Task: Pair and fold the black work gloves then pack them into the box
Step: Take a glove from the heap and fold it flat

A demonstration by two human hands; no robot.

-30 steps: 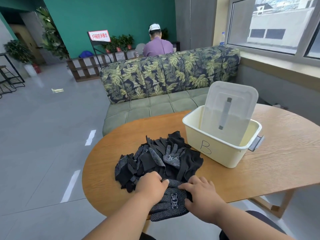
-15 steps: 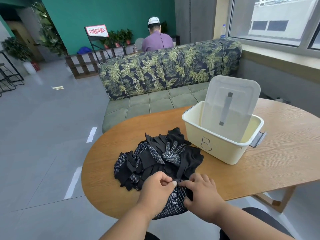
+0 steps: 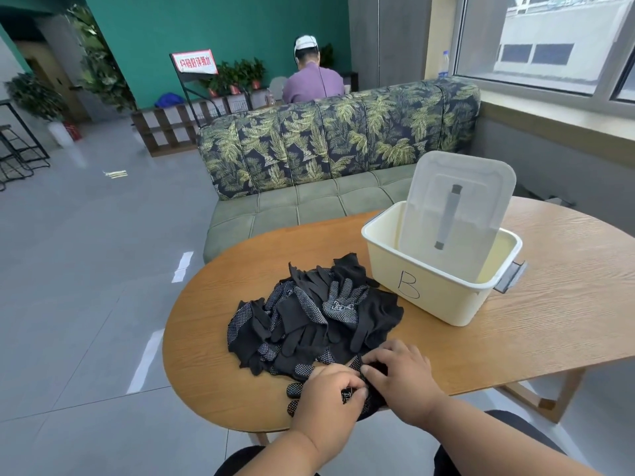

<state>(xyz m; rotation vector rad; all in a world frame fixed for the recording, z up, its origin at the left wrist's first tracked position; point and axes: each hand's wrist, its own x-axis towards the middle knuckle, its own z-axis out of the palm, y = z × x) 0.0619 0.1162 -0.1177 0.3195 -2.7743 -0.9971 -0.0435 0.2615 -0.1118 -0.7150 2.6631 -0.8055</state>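
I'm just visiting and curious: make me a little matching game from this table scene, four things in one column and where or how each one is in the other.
Things:
1. cream box
2. clear lid
3. loose glove pile
4. glove being folded

States:
a. heaped on the table, left of the box
b. standing upright inside the box
c. under both hands at the table's near edge
d. marked with a letter B

Pairs: 1-d, 2-b, 3-a, 4-c

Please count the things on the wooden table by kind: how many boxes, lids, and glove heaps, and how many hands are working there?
Cream box marked B: 1
Clear lid standing in the box: 1
Heap of black work gloves (single gloves too tangled to count): 1
Gloves being folded: 1 bundle
Hands: 2, left hand and right hand
Total: 6
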